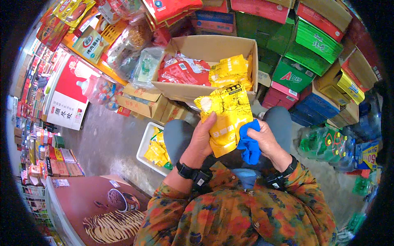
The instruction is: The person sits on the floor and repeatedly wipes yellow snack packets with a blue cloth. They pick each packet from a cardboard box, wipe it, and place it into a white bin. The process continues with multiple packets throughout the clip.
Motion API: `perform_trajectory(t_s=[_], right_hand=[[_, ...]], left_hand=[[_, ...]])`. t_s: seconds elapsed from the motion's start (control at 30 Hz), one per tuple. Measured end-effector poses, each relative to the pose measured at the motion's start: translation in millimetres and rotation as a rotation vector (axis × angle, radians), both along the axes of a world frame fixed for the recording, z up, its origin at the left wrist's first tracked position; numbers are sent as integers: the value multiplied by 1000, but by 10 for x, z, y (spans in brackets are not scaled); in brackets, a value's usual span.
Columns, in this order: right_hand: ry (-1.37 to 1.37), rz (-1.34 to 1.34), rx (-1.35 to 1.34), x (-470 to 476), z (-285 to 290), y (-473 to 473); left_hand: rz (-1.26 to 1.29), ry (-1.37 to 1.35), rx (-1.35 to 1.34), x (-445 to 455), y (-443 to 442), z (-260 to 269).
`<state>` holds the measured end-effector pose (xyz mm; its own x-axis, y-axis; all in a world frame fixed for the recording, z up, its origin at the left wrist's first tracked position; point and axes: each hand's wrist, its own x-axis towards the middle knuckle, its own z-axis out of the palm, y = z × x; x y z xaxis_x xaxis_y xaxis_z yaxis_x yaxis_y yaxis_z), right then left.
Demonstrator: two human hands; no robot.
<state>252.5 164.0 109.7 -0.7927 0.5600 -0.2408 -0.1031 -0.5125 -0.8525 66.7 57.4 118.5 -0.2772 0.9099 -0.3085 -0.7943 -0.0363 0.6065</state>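
A yellow plastic snack pouch with printed writing is held over my lap. My left hand grips its left edge, thumb on the front face. In my right hand is a bunched blue cloth, pressed against the pouch's lower right side. Just beyond the pouch stands an open cardboard box. Red packets lie in its left part, and yellow pouches like the held one are in its right part. Left of my knees, a white plastic bin holds more yellow pouches and something green.
Stacked drink cartons rise at the far right. Shrink-wrapped green bottles stand on the floor at right. A smaller cardboard box and a bottle-shaped toy jar sit at left. A chest freezer flanks me at lower left.
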Motion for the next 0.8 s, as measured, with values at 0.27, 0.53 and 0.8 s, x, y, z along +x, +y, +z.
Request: perform_trajectory(t_s=[0.27,0.53,0.8], right_hand=[[-108,-104,336,-27,-47,22],[-166,-297,633,-24,130,-44],[25,-527,920,-346,430,158]], left_hand=[[103,144,40,-125,-16,43],[126,96,51,-227,-55,-167],[-21,-225,217,-335,-76,-417]])
